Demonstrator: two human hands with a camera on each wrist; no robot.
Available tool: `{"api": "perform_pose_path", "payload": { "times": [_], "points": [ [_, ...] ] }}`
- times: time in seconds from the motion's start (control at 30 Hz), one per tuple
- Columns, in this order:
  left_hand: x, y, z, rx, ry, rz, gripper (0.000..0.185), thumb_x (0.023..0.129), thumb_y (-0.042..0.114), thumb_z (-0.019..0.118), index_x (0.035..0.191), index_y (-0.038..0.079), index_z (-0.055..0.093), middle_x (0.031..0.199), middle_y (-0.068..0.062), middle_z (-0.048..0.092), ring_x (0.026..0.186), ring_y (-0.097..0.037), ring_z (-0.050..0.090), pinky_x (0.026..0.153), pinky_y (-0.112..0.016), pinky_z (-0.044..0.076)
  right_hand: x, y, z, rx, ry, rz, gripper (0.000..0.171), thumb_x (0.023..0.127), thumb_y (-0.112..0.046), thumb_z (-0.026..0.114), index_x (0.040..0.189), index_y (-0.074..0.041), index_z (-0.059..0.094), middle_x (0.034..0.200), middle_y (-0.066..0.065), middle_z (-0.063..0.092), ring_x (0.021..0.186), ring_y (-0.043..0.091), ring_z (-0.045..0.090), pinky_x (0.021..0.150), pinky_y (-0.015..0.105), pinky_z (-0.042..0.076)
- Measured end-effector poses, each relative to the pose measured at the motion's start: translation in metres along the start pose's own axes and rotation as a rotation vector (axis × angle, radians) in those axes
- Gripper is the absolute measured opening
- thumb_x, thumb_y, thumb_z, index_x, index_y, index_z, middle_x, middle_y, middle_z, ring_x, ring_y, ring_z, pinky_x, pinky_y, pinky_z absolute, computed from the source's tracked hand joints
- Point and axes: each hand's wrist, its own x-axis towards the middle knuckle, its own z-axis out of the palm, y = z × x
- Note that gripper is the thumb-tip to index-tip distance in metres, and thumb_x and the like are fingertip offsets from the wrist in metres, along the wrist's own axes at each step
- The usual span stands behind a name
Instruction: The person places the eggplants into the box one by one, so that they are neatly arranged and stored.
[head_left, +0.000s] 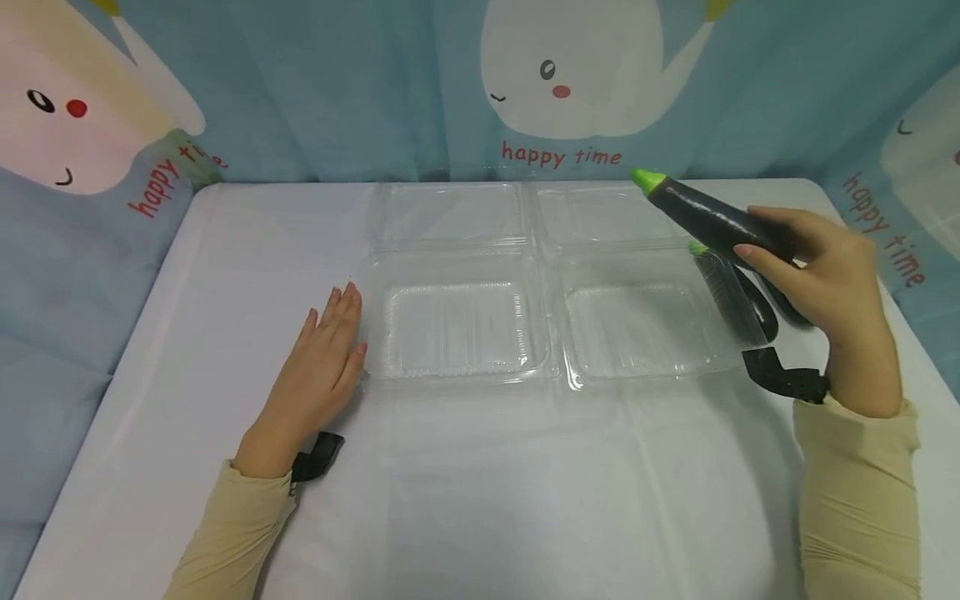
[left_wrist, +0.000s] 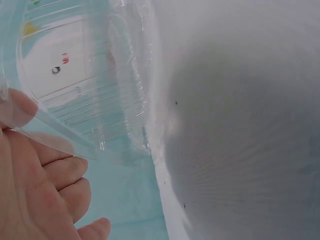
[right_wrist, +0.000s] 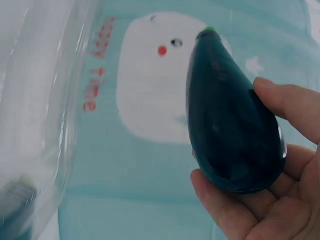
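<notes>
The left hand [head_left: 322, 358] lies flat on the white surface [head_left: 225, 275], fingers straight and together, its grip holding nothing. Its fingertips touch the left rim of the left clear container [head_left: 457, 329] — the left wrist view shows that rim right against the fingers [left_wrist: 60, 172]. Left of and behind this hand the surface runs bare out to its edge.

The left clear container sits rim to rim with the right clear container [head_left: 637, 329]; both stand open, lids laid back toward the blue curtain [head_left: 337, 83].

The right hand [head_left: 825, 275] is raised above the surface just right of the right clear container, its grip closed round the thick end of a dark toy eggplant [head_left: 712, 218]. The green stem tip points up and left, past the container's far right corner. Under the hand a second eggplant [head_left: 731, 292] lies against that container's right rim. To the right of the grip, only a narrow strip of surface remains before the edge.
</notes>
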Motion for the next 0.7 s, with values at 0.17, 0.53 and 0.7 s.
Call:
{"api": "perform_pose_path", "payload": {
  "times": [0.17, 0.53, 0.7],
  "points": [
    [0.001, -0.001, 0.000, 0.000, 0.003, 0.000, 0.059, 0.099, 0.015, 0.040, 0.148, -0.006, 0.015, 0.153, -0.021, 0.018, 0.142, -0.031, 0.012, 0.114, -0.051, 0.009, 0.004, -0.016, 0.009, 0.013, -0.065, -0.065, 0.040, 0.075, 0.002, 0.076, 0.114, -0.001, 0.068, 0.105, -0.010, 0.066, 0.082, -0.015, 0.052, 0.069, 0.004, 0.038],
    [0.001, -0.002, 0.000, -0.014, 0.004, 0.003, 0.058, 0.099, 0.015, 0.040, 0.148, -0.006, 0.015, 0.153, -0.021, 0.017, 0.142, -0.031, 0.012, 0.114, -0.051, 0.009, 0.005, -0.039, 0.033, 0.107, -0.182, -0.214, 0.044, 0.080, -0.026, 0.077, 0.115, -0.001, 0.067, 0.109, 0.010, 0.068, 0.084, -0.005, 0.049, 0.070, 0.012, 0.033],
    [0.001, -0.002, 0.001, -0.018, 0.005, 0.010, 0.058, 0.099, 0.015, 0.040, 0.147, -0.006, 0.015, 0.153, -0.021, 0.017, 0.142, -0.032, 0.012, 0.114, -0.051, 0.009, 0.003, -0.048, 0.041, 0.122, -0.223, -0.215, 0.047, 0.070, -0.004, 0.081, 0.115, -0.001, 0.066, 0.108, 0.013, 0.068, 0.098, -0.007, 0.052, 0.082, 0.010, 0.038]
  ]
}}
